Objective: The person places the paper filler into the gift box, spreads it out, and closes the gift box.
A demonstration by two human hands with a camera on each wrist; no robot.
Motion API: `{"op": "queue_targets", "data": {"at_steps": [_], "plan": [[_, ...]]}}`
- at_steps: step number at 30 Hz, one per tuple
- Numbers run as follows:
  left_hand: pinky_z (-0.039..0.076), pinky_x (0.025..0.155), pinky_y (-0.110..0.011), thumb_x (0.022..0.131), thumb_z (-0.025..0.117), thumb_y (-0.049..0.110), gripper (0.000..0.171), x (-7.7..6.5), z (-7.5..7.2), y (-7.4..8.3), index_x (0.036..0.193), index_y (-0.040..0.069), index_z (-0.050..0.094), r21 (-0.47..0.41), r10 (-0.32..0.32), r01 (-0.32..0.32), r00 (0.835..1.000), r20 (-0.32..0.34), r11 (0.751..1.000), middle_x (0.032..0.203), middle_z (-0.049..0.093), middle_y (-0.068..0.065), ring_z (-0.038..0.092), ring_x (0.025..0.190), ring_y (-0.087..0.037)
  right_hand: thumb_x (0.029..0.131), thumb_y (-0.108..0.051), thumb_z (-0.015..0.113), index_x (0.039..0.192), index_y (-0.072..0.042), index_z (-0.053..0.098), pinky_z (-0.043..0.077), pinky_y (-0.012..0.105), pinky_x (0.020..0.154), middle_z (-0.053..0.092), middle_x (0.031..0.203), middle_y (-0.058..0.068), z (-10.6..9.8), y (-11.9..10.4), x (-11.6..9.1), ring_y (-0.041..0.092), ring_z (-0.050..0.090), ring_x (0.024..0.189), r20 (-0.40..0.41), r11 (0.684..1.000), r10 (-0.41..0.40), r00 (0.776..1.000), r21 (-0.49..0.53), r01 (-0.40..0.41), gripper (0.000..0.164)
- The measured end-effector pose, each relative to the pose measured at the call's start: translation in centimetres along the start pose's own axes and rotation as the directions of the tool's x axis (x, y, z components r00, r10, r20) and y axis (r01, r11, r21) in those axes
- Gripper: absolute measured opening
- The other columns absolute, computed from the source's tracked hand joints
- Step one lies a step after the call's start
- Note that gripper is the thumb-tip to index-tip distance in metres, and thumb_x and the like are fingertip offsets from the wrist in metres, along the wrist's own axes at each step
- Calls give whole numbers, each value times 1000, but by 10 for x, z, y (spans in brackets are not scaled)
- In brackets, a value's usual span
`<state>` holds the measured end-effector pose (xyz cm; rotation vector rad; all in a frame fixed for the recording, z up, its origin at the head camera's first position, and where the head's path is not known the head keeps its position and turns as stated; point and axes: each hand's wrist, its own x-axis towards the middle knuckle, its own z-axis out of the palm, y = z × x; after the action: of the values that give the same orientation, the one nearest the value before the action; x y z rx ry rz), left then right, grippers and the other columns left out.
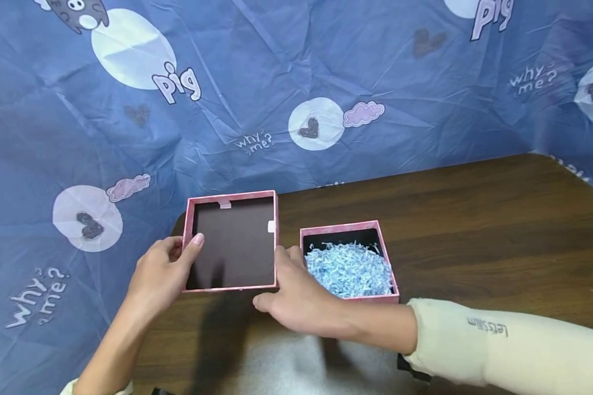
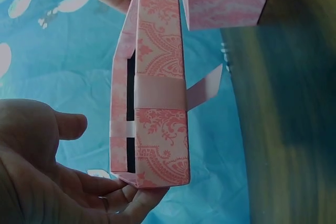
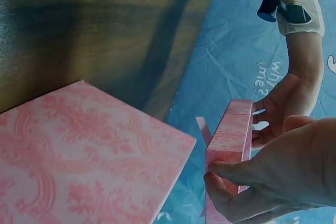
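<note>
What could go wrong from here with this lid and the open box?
The lid might slip or tilt, since the left hand and right hand hold it only by opposite sides.

The right hand reaches close past the open box, so a bump could tip it and scatter the blue shreds.

The ribbon end sticks out from the lid in the left wrist view, and it may snag or get bent.
</note>
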<state>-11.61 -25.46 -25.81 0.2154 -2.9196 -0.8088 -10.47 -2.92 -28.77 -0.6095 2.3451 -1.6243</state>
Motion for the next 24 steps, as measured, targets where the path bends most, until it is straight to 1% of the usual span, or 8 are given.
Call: {"op": "queue_targets", "data": {"at_steps": [4,7,12,14,17,18,22,24], "plan": [[41,86,-51,96,45,56,70,0,2,12,128,-6,53,-10,23,-23,1000,-3,1000,112,57,-23,53,103,-37,81,-5,67,121,-4,47,39,40,92,38,118,14,-11,2,-1,26,39,113,-24,1000,-9,1000,-4,8,45],[42,82,-47,96,46,55,69,0,6,24,128,-6,53,-39,46,-46,999,7,998,110,56,-21,52,100,-34,80,-6,67,122,-5,50,39,39,91,40,114,13,-26,4,-5,25,41,108,-45,999,-12,999,-38,10,45],[43,82,-44,96,49,52,66,-3,17,47,128,-5,52,-99,96,-94,995,23,991,110,54,-19,52,100,-31,84,-8,64,128,-5,50,41,41,98,41,122,14,-57,9,-15,26,46,118,-45,998,-6,999,-57,3,46],[43,82,-43,96,50,51,64,-2,21,56,126,-5,53,-119,117,-114,993,20,986,108,54,-18,53,98,-30,86,-11,64,131,-4,48,42,43,98,41,123,14,-68,10,-19,28,47,118,-50,997,-1,999,-72,-3,48],[42,82,-41,96,52,49,60,0,27,67,123,-4,56,-145,140,-137,990,14,980,105,54,-17,52,96,-29,87,-14,63,132,-2,47,42,43,95,43,118,15,-80,13,-23,29,48,117,-60,996,8,998,-86,-13,49],[42,82,-40,96,52,48,58,1,29,71,122,-4,56,-151,149,-146,989,12,978,104,54,-16,52,96,-29,87,-14,63,133,-1,46,43,42,95,43,117,16,-83,13,-24,30,48,117,-63,997,8,998,-78,-13,51],[41,82,-39,96,54,43,52,3,35,80,118,-3,58,-178,175,-169,984,15,969,101,55,-15,52,94,-27,86,-10,63,136,6,39,47,38,96,38,119,20,-92,17,-28,33,53,119,-64,1000,-1,998,22,2,57],[42,82,-39,96,54,42,51,4,39,84,118,-4,58,-197,190,-182,982,20,963,101,55,-15,53,93,-27,85,-10,65,134,7,40,48,37,95,38,119,20,-98,20,-31,32,54,115,-77,1000,-10,997,23,12,58]]}}
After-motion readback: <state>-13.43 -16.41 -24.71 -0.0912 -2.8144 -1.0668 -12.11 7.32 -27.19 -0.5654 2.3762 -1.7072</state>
